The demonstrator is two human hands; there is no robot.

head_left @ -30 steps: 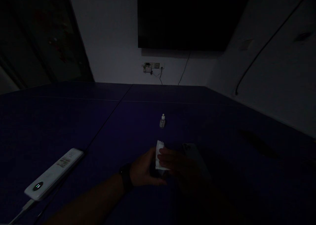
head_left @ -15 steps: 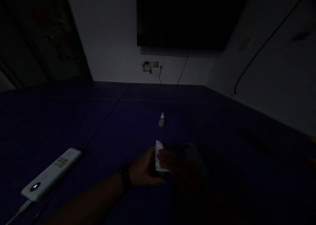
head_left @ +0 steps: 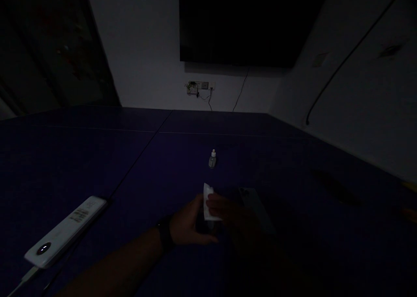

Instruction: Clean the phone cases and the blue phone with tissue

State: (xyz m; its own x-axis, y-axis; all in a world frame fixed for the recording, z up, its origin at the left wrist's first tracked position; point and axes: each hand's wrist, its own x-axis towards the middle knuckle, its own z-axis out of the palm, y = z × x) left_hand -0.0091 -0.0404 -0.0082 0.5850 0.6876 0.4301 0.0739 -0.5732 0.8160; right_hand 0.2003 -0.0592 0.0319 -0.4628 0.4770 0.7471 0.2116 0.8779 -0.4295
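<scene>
Dim room; dark blue-purple tabletop [head_left: 163,166] fills the middle and lower frame. At lower centre I find a white sheet [head_left: 208,208], apparently soft like tissue, upright between the two hands. Right hand [head_left: 230,212]: fingers close together, laid across the front of the sheet; thumb lost in shadow, so I cannot tell whether it pinches. Left hand [head_left: 187,225], black band [head_left: 165,234] at the wrist: thumb and fingers curve apart, fingertips behind the sheet's left edge. Something faintly pale shows below the sheet, within that curve; too dark for me to identify, or to say if the left grips it.

Just right of centre, a phone [head_left: 259,210] lies camera side up, partly behind the right hand. Above the sheet in frame, well clear, a small clear bottle [head_left: 212,161] with white top stands upright. Lower left: white elongated device [head_left: 67,231], round display lit, pale cable [head_left: 28,276] at its near end. Top centre: black screen [head_left: 241,23] on the wall [head_left: 146,49], sockets [head_left: 202,85] beneath.
</scene>
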